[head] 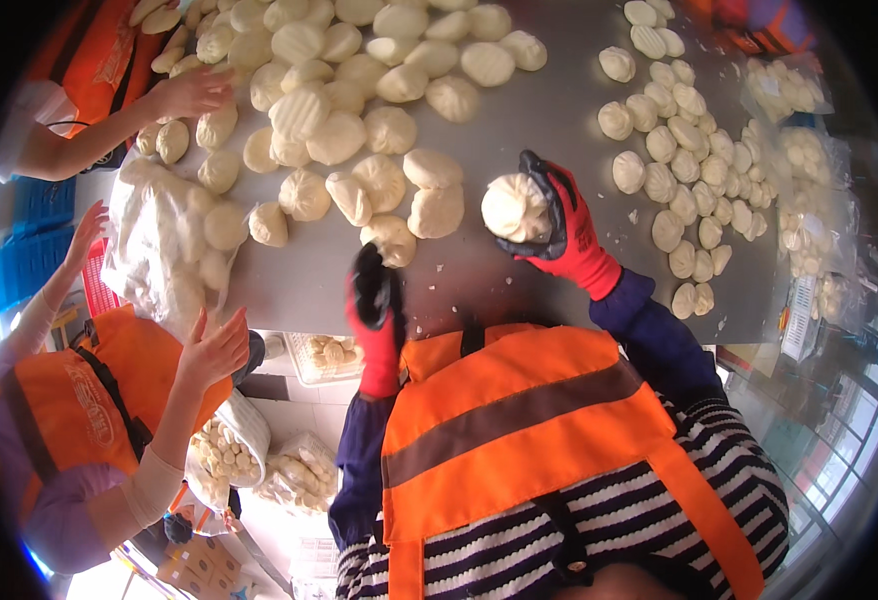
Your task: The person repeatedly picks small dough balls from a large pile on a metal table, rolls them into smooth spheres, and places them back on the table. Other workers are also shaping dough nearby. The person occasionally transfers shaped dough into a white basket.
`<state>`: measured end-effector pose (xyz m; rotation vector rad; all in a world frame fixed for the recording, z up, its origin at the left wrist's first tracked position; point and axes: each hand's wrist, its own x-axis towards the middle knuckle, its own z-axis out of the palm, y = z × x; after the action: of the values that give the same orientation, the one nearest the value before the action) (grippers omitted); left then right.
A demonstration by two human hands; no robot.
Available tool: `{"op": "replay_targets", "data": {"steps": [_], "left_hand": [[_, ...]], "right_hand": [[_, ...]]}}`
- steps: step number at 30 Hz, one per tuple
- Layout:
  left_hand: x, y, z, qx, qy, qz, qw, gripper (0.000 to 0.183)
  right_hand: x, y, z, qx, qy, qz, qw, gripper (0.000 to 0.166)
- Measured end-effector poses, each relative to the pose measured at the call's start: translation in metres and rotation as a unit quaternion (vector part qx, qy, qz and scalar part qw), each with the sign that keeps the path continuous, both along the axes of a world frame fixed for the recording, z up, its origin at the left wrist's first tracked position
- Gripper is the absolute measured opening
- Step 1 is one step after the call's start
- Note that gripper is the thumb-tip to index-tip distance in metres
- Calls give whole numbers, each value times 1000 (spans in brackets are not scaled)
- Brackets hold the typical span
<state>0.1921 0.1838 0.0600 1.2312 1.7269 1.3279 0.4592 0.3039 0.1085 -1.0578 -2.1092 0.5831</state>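
My right hand, in a red and black work glove, grips a pleated steamed bun above the metal table. My left hand, gloved alike and slightly blurred, is held over the table's near edge, just below a pleated bun; nothing shows in it, and its fingers are too blurred to read. Loose buns, some smooth and some pleated, form a large heap at the upper left. A second group of smaller-looking pleated buns lies to the right.
A clear plastic bag of buns lies at the table's left corner. Co-workers in orange aprons stand at the left, one hand at the heap. Bagged buns line the right side. A crate of buns and sacks are below the table's level.
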Motion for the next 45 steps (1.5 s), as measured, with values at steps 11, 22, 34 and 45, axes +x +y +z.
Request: {"op": "replay_targets", "data": {"steps": [11, 22, 34, 45], "left_hand": [[60, 29, 2, -87, -195, -254, 943, 17], [76, 45, 22, -186, -202, -249, 929, 13], [81, 53, 27, -119, -337, -277, 892, 40], [50, 9, 9, -133, -301, -195, 924, 54]], "right_hand": [[-10, -21, 32, -112, 96, 41, 988, 98], [-6, -24, 23, -108, 72, -5, 992, 87], [16, -15, -1, -280, 170, -9, 945, 66], [-12, -14, 16, -386, 58, 169, 905, 74]]}}
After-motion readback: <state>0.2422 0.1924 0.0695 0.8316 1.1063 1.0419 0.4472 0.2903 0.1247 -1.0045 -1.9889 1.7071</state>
